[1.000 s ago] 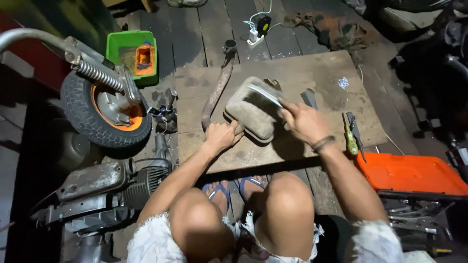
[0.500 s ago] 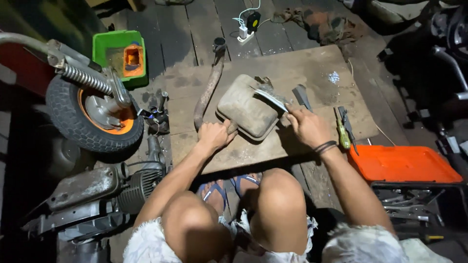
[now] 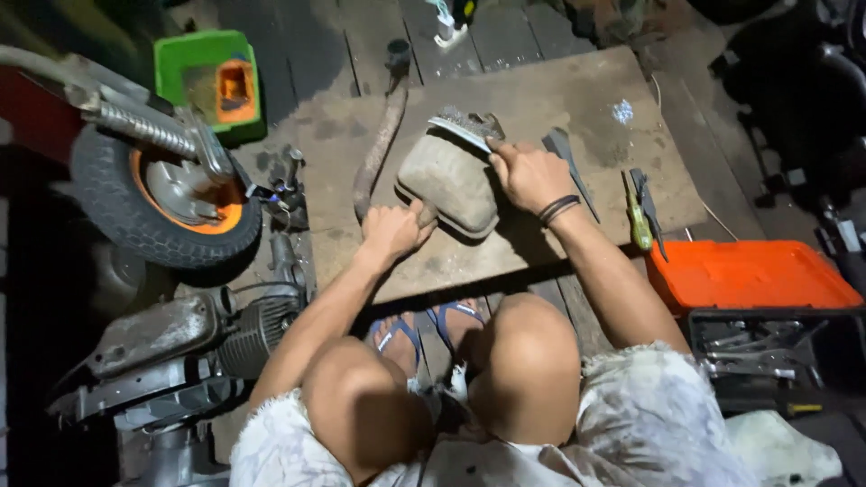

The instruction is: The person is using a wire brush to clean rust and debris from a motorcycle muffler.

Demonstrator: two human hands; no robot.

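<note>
A green plastic tub point(image 3: 203, 77) is seen at the upper left on the dark plank floor point(image 3: 532, 27), and a small orange box-shaped item point(image 3: 234, 88) is held inside it. At the right, an orange tool case lid point(image 3: 753, 275) is laid open above a black tray point(image 3: 767, 347) in which metal tools, thin and grey, are packed; their kinds cannot be told. At the middle, a rough, stained wooden board point(image 3: 577, 108) is spread over the floor, and a rounded, dusty grey metal cover point(image 3: 448, 182) is set on it, tilted up on one edge. The lower left edge of this cover is gripped by the left hand point(image 3: 392, 230), its fingers curled tight around the rim. A wire brush point(image 3: 466, 126), flat with a pale back and dark bristles, is clasped in the closed fingers of the right hand point(image 3: 530, 173) and is pressed against the top edge of the cover; a dark band is worn at that wrist. A curved, rusty pipe point(image 3: 379, 149) is laid on the board just beside the cover to the left. A green-handled tool point(image 3: 639, 225) and dark flat pieces of metal are laid on the board to the right. A small wheel point(image 3: 167, 207) with knobbly black tyre and orange rim is stood at the left, with a coiled spring point(image 3: 135, 122) above it and a finned grey engine point(image 3: 180, 338) below.
</note>
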